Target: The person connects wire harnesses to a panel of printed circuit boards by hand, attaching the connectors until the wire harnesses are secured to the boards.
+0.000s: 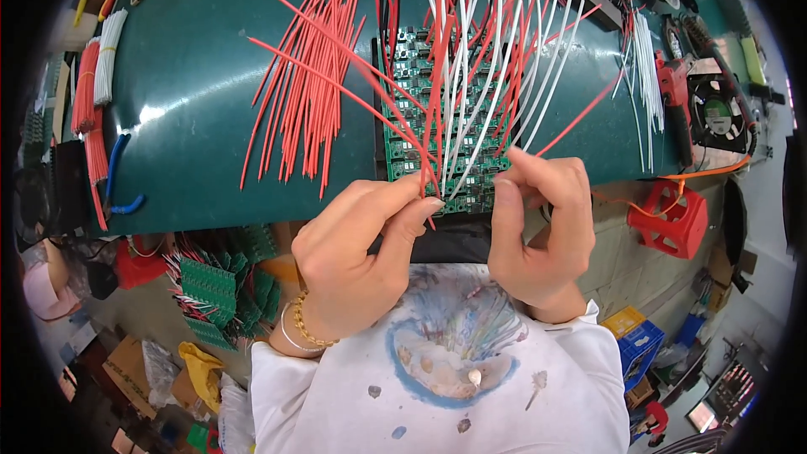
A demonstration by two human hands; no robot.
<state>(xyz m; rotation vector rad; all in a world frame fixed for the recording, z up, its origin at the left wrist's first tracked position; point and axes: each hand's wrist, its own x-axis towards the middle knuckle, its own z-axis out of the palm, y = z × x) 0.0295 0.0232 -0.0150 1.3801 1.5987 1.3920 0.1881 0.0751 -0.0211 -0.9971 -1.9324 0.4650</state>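
Circuit board (pixel 477 171) green; wires (pixel 438 76) red, white; left hand (pixel 353 235) pinching red wire (pixel 424 183), right hand's (pixel 551 231) grip unclear.

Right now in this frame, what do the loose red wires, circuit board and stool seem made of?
Loose red wires: smooth plastic sleeves, judging by the even colour; probably metal inside, though the core isn't clear.
Circuit board: likely rigid resin laminate, with a green coating and shiny metal-looking spots.
Stool: apparently moulded plastic, given its uniform red and cut-out openings.

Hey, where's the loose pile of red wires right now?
In the head view, the loose red wires lie on the green tabletop, left of the wired circuit panel and beyond the left hand.
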